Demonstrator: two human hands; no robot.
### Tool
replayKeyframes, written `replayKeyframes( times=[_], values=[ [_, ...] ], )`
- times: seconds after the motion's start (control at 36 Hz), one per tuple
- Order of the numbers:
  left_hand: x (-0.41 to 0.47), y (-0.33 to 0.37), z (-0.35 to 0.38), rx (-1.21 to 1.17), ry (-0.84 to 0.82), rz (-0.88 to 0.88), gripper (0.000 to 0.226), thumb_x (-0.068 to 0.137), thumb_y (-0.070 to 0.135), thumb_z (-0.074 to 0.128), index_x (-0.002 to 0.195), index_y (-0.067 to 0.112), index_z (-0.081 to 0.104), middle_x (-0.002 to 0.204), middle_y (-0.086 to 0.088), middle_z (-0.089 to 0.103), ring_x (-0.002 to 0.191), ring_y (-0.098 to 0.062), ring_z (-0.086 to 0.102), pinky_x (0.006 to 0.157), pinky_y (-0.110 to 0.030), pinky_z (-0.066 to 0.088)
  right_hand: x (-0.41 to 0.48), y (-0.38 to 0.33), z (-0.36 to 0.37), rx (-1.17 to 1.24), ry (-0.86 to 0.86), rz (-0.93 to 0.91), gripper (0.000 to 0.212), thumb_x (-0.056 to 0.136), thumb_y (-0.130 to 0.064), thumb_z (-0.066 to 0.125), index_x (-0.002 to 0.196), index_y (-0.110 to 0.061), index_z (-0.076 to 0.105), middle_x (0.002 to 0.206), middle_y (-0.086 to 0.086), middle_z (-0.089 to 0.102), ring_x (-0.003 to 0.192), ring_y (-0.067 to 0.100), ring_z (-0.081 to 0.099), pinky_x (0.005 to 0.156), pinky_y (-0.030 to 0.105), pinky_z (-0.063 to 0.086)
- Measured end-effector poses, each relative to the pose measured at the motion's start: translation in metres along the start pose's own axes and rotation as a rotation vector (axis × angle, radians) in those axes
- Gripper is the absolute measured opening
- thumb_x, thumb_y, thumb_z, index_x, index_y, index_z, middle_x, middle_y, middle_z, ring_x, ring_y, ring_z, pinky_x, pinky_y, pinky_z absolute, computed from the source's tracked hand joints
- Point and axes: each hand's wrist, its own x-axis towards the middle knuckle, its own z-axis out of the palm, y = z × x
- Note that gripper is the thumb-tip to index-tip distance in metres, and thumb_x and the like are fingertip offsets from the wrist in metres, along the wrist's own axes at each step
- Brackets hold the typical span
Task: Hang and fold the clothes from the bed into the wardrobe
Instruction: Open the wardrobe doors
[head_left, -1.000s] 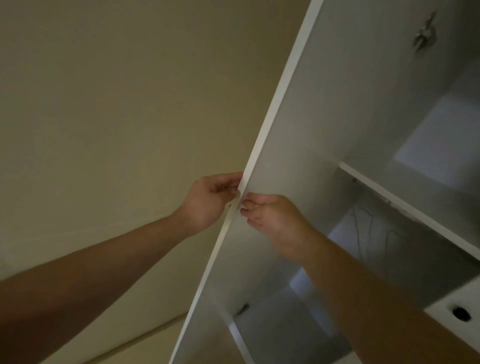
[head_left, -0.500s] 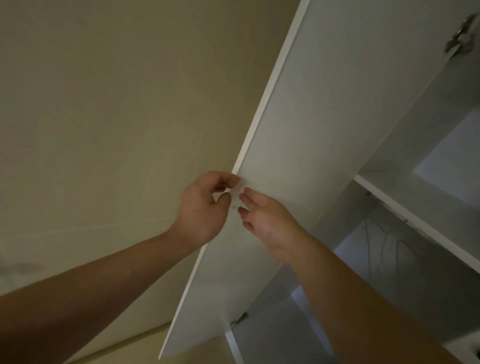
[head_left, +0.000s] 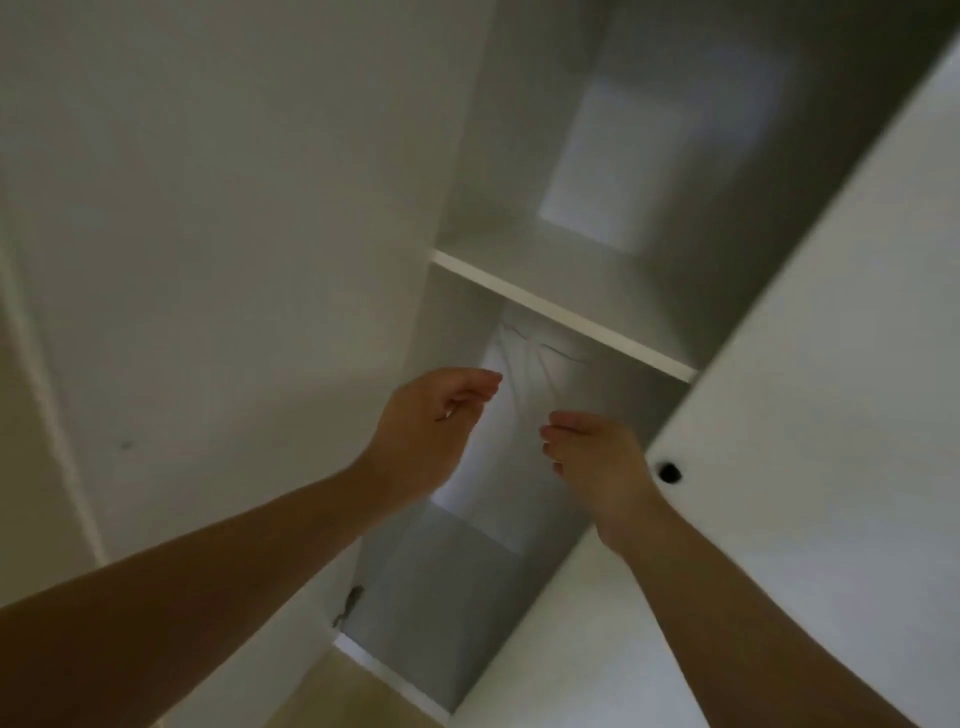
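Observation:
The white wardrobe (head_left: 561, 317) stands open in front of me, seen from below. My left hand (head_left: 431, 415) and my right hand (head_left: 597, 457) hover side by side before the lower compartment. Both have loosely curled fingers and hold nothing. Thin wire hangers (head_left: 524, 358) hang just under the shelf, beyond my fingertips and apart from them. No clothes and no bed are in view.
The left door (head_left: 234, 260) is swung wide to the left. The right door (head_left: 805, 415), with a dark round hole (head_left: 668, 472) near its edge, stands close beside my right wrist. A hinge (head_left: 353, 597) sits low on the left wall. Tan floor (head_left: 337, 696) shows below.
Both hands let go of the left door's edge, and the door swung open to the left. The view turned into the wardrobe, and the hands now hang in front of the opening.

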Motion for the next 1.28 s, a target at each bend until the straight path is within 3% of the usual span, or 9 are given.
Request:
replayKeyframes(
  times=[0.31, 0.39, 0.56, 0.64, 0.72, 0.81, 0.97, 1.14, 1.28],
  values=[
    [0.057, -0.003, 0.165, -0.240, -0.578, 0.007, 0.026, 0.101, 0.033, 0.050, 0.120, 0.044, 0.065, 0.108, 0.034, 0.067, 0.104, 0.019, 0.057, 0.091, -0.005, 0.044, -0.022, 0.059, -0.092, 0.224, 0.424, 0.196, 0.029, 0.096, -0.010, 0.057, 0.097, -0.035, 0.072, 0.099, -0.013, 0.075, 0.099, 0.011, 0.069, 0.101, 0.039, 0.052],
    [0.067, -0.004, 0.200, -0.296, -0.540, -0.147, 0.020, 0.102, 0.029, 0.051, 0.111, 0.029, 0.069, 0.112, 0.009, 0.072, 0.110, -0.009, 0.065, 0.106, -0.037, 0.048, -0.029, 0.069, -0.100, 0.236, 0.448, 0.214, 0.033, 0.097, -0.012, 0.055, 0.125, -0.026, 0.067, 0.116, -0.013, 0.070, 0.111, 0.009, 0.064, 0.108, 0.037, 0.047],
    [0.074, -0.009, 0.217, -0.117, -0.189, -0.126, 0.024, 0.097, 0.026, 0.052, 0.087, 0.009, 0.066, 0.078, -0.005, 0.065, 0.066, -0.006, 0.051, 0.066, -0.025, 0.044, -0.041, 0.077, -0.104, 0.221, 0.480, 0.253, 0.037, 0.099, -0.014, 0.054, 0.133, -0.026, 0.061, 0.125, -0.013, 0.066, 0.118, 0.007, 0.060, 0.111, 0.036, 0.044],
    [0.072, -0.003, 0.217, -0.176, -0.296, -0.123, 0.025, 0.099, 0.026, 0.048, 0.096, 0.016, 0.070, 0.089, -0.001, 0.069, 0.073, -0.002, 0.057, 0.067, -0.014, 0.042, -0.046, 0.076, -0.100, 0.227, 0.473, 0.253, 0.037, 0.100, -0.014, 0.053, 0.134, -0.025, 0.060, 0.127, -0.012, 0.065, 0.120, 0.009, 0.059, 0.111, 0.037, 0.043],
    [0.068, 0.003, 0.212, -0.337, -0.451, -0.197, 0.025, 0.100, 0.029, 0.047, 0.100, 0.040, 0.069, 0.098, 0.021, 0.072, 0.098, 0.000, 0.065, 0.086, -0.023, 0.048, -0.052, 0.071, -0.097, 0.220, 0.456, 0.246, 0.037, 0.101, -0.015, 0.053, 0.137, -0.024, 0.058, 0.131, -0.010, 0.063, 0.121, 0.009, 0.058, 0.112, 0.036, 0.042],
    [0.069, 0.005, 0.206, -0.328, -0.479, -0.224, 0.025, 0.091, 0.038, 0.048, 0.096, 0.038, 0.073, 0.101, 0.012, 0.074, 0.102, -0.016, 0.067, 0.097, -0.036, 0.050, -0.060, 0.067, -0.094, 0.207, 0.454, 0.236, 0.038, 0.102, -0.016, 0.052, 0.139, -0.024, 0.056, 0.134, -0.009, 0.061, 0.123, 0.010, 0.057, 0.112, 0.034, 0.042],
    [0.049, 0.011, 0.188, -0.324, -0.458, -0.261, 0.029, 0.094, 0.031, 0.052, 0.088, 0.011, 0.072, 0.092, -0.007, 0.074, 0.092, -0.028, 0.069, 0.094, -0.048, 0.053, -0.085, 0.063, -0.092, 0.198, 0.458, 0.235, 0.039, 0.102, -0.020, 0.051, 0.141, -0.025, 0.054, 0.137, -0.010, 0.059, 0.124, 0.012, 0.056, 0.111, 0.031, 0.041],
    [0.001, 0.037, 0.168, -0.418, -0.524, -0.289, 0.022, 0.100, 0.014, 0.055, 0.086, 0.013, 0.072, 0.074, 0.001, 0.075, 0.070, -0.014, 0.072, 0.068, -0.027, 0.057, -0.115, 0.070, -0.100, 0.277, 0.493, 0.263, 0.039, 0.101, -0.021, 0.054, 0.140, -0.022, 0.056, 0.134, -0.005, 0.060, 0.120, 0.015, 0.058, 0.110, 0.032, 0.043],
    [-0.040, 0.073, 0.162, -0.428, -0.734, -0.262, 0.027, 0.094, 0.003, 0.059, 0.073, 0.009, 0.075, 0.073, -0.013, 0.075, 0.064, -0.022, 0.073, 0.059, -0.028, 0.058, -0.153, 0.081, -0.117, 0.393, 0.594, 0.312, 0.020, 0.096, -0.009, 0.058, 0.104, -0.016, 0.075, 0.105, 0.007, 0.074, 0.101, 0.026, 0.070, 0.097, 0.042, 0.055]
  ],
)
